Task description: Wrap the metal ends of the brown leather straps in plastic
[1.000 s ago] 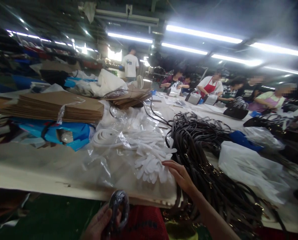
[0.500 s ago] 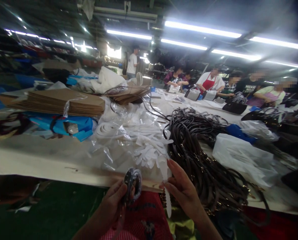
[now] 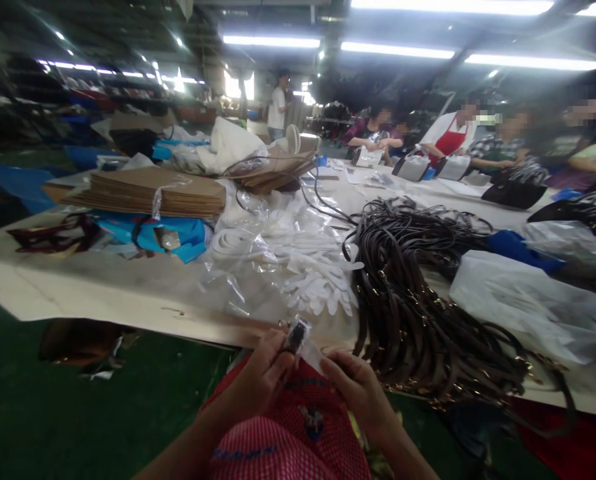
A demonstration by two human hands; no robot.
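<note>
Just off the table's near edge, my left hand (image 3: 268, 367) is closed around a coiled dark strap (image 3: 297, 335) with a shiny clear wrapping. My right hand (image 3: 353, 377) pinches a thin white strip (image 3: 313, 353), which lies against or close to the coil; whether they touch I cannot tell. Beyond my hands, a fanned pile of white strips (image 3: 321, 293) rests on clear plastic film (image 3: 233, 287). To the right, a large heap of dark brown straps (image 3: 403, 320) with gold-coloured metal fittings hangs partly over the table edge.
Stacked brown cardboard sheets (image 3: 153, 190) sit at the left above a bright blue package (image 3: 178, 237). A translucent white bag (image 3: 518, 300) lies right of the straps. Several people stand across the table (image 3: 103, 293), with bags before them. My red checked apron (image 3: 283, 440) shows below.
The white strip has come from near the pile down to the coil. My hands are closer together, and the coil is turned more edge-on. The camera view has shifted left and down.
</note>
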